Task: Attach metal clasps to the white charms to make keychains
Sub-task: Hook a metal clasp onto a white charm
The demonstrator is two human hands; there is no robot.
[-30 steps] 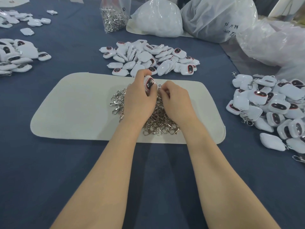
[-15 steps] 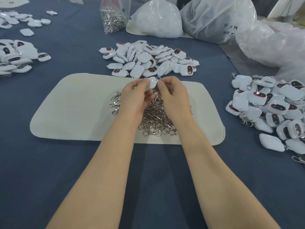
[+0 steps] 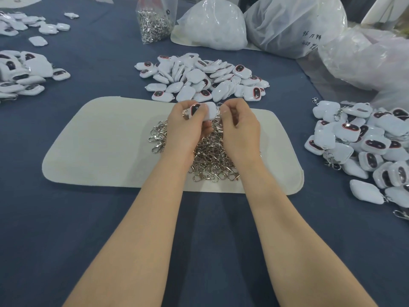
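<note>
Both hands have drifted up toward 12 o'clock from where they sat a second ago, and the white charm (image 3: pixel 209 111) has been turned in the fingers, so its dark window now faces up beside the left thumb.

The left hand (image 3: pixel 188 131) has a closed grip: thumb and curled fingers pinch the charm just above the far edge of the white mat (image 3: pixel 99 147). The right hand (image 3: pixel 240 129) is curled too, its fingertips pinching at the charm's 3 o'clock corner, where a bit of a metal clasp (image 3: pixel 219 105) shows. Whether the clasp is already hooked through the charm is hidden by the fingers.

Under the wrists lies the heap of loose clasps (image 3: pixel 210 160), a good many of them. At 12 o'clock on the blue bench (image 3: pixel 66 229) a pile of bare charms (image 3: pixel 199 78) waits. At 3 o'clock sits a pile of finished keychains (image 3: pixel 365 147), several with clasps showing. Another pile (image 3: pixel 20 74) lies at 9 o'clock; I cannot tell whether those carry clasps. A bag of spare clasps (image 3: pixel 152 21) stands at 11 o'clock.

My judgement is that the job is partway through: one charm is in hand mid-attachment, a fair batch is done, and a comparable batch is left.
</note>
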